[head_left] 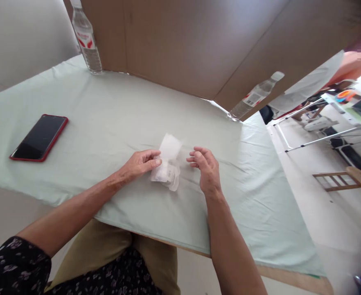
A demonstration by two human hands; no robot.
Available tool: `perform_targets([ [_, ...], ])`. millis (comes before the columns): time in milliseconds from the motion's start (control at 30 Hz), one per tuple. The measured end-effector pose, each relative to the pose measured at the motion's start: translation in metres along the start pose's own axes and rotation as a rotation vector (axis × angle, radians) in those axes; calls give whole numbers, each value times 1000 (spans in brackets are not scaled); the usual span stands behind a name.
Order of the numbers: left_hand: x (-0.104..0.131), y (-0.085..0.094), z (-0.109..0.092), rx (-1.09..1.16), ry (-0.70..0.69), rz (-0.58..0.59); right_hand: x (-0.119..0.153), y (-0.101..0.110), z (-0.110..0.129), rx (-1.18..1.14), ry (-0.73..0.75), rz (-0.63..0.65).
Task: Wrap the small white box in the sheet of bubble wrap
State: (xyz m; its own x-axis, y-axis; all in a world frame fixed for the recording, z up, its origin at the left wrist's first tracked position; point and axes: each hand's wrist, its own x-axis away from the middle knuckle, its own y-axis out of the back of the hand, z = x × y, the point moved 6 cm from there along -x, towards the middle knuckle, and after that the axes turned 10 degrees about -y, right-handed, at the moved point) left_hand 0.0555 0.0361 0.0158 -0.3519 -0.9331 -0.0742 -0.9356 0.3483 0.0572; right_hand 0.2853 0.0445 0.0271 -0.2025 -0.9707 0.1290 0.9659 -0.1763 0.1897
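My left hand (145, 162) pinches the left edge of a small translucent plastic packet (163, 172) between thumb and fingers. A white sheet or flap (170, 146) sticks up from the top of the packet, and a clear, loose part hangs at its lower right. What lies inside the packet is too blurred to name. My right hand (205, 164) hovers a short way to the right, apart from the packet, its fingers loosely curled and spread with nothing between them.
A phone in a red case (39, 137) lies at the left of the green cloth (113, 110). Water bottles stand at the back left (87, 41) and back right (256, 96), against a brown cardboard panel (180, 45). A wooden stool (358, 178) is on the floor at right.
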Motion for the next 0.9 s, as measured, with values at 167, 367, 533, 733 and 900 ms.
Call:
perform_targets([
  [167, 0, -7, -5, -259, -79, 32, 18, -31, 1, 225, -21, 112],
  [367, -2, 7, -15, -397, -201, -206, 16, -28, -1, 209, 49, 58],
  [533, -3, 39, -9, -332, -118, -426, 1, -1, -2, 122, 61, -75],
  [733, -1, 52, -14, -524, -93, -492, 7, 24, 18, 227, 277, -392],
  [900, 10, 32, -45, -637, -475, -420, 34, 3, 44, 275, 524, -176],
])
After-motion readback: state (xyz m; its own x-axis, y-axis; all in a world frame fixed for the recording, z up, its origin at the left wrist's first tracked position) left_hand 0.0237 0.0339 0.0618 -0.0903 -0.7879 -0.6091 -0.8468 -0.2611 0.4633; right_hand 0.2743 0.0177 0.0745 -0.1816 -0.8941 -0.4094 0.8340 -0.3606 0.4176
